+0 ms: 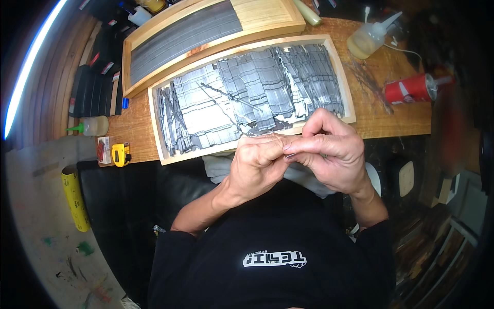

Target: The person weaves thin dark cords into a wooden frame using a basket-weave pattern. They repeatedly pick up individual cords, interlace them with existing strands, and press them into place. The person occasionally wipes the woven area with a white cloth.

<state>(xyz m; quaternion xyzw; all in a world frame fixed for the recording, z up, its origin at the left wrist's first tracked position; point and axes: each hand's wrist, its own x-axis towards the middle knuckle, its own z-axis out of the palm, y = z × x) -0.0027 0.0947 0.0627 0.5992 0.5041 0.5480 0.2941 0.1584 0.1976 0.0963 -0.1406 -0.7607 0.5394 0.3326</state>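
My left hand point(260, 159) and my right hand point(334, 152) meet in front of my chest, at the near edge of a wooden tray. Both sets of fingers are pinched together, thumbs and fingertips touching. A small dark sliver point(291, 155) shows between the fingertips; most of whatever they hold is hidden. Beyond the hands, the shallow wooden tray point(154, 121) is filled with many thin grey, shiny strips point(247, 77) laid in overlapping rows. A few loose dark strips point(226, 95) lie crosswise on top.
A second wooden tray point(272, 18), partly lined with grey strips, stands behind. To the right are a squeeze bottle point(365, 40) and a red can point(409, 89). A green-tipped bottle point(95, 126) and a yellow tape measure point(121, 154) sit left. A yellow roll point(75, 198) stands further left.
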